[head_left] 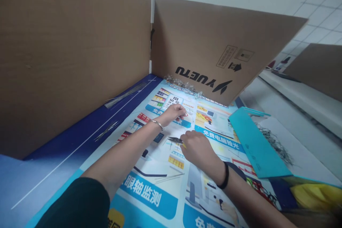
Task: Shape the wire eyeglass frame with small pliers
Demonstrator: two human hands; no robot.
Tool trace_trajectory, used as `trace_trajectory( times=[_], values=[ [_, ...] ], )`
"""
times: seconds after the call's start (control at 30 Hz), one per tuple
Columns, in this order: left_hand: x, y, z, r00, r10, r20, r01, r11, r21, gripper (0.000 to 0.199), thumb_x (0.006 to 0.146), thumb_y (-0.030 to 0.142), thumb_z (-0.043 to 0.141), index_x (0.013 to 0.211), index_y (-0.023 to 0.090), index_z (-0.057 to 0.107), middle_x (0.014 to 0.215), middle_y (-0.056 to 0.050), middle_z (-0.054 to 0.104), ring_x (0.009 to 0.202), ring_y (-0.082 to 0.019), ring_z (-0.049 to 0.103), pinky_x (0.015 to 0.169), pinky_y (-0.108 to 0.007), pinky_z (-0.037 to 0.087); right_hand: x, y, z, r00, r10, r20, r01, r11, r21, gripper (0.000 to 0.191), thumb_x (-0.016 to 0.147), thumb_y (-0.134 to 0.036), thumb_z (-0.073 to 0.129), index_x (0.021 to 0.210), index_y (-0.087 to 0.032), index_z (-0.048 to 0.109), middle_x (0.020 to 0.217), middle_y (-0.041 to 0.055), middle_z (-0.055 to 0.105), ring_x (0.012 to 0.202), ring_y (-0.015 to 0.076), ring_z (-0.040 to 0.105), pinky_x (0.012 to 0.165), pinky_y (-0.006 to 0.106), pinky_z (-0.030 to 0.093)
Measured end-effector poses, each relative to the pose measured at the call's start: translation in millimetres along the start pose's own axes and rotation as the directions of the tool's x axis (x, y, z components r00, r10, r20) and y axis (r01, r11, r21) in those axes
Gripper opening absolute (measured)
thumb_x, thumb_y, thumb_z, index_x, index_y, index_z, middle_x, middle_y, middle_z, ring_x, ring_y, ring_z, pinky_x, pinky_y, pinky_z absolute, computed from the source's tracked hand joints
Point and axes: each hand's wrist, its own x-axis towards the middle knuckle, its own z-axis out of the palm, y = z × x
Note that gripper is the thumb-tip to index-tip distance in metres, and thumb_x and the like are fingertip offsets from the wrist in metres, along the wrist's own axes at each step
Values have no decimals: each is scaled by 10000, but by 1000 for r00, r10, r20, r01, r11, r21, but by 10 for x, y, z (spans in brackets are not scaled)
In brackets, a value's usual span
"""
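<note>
My right hand is wrapped round a pair of pliers, whose dark jaws point left above the printed poster. Just beyond the jaws, my left hand is closed in a pinch. What its fingertips hold is too small and thin to make out. Several thin wires lie on the poster below my hands. Further bundles of straight wire, one short and one longer, rest on the dark blue strip to the left.
Cardboard panels wall off the left and back. Along the back panel's foot lies a heap of small twisted wire pieces. A turquoise folded box at the right has a tangle of wires beside its flap. Something yellow lies lower right.
</note>
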Motion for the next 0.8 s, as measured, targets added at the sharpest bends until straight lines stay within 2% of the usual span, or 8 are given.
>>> trace_trajectory(
  times=[0.13,0.33,0.47,0.67,0.8],
  values=[
    [-11,145,-122,998,55,-16,-55,998,-32,179,717,309,603,731,147,528,665,0,589,547,-67,542,489,-165,383,107,-133,-36,1000,-20,15,19,999,26,148,801,-232,484,815,-172,618,822,80,622,811,200,559,653,284,347],
    [-37,250,-202,997,48,-58,-50,998,-26,152,729,271,582,702,143,505,665,-4,582,539,-67,550,479,-163,355,264,-286,-44,996,-21,84,19,999,30,162,783,-232,487,835,-180,631,835,80,637,779,200,583,618,284,357],
    [-24,273,-239,995,94,-42,-95,995,-42,162,733,284,585,706,142,512,665,-5,581,529,-68,537,487,-178,365,312,-329,-27,997,-30,65,29,999,29,155,777,-213,489,827,-173,631,833,91,629,784,204,573,614,285,352],
    [-7,294,-301,991,108,-84,-113,992,-59,172,729,299,596,728,146,516,705,-6,583,558,-67,539,494,-173,389,305,-411,32,997,-73,1,73,997,-23,160,769,-95,468,799,-156,612,799,99,597,757,204,543,595,293,332],
    [2,310,-328,988,134,-81,-140,987,-80,191,725,312,609,737,142,522,705,-9,582,563,-65,541,498,-167,397,272,-400,65,996,-89,-10,89,995,-56,164,778,-77,466,823,-153,604,807,104,588,766,214,530,585,303,316]
  ],
)
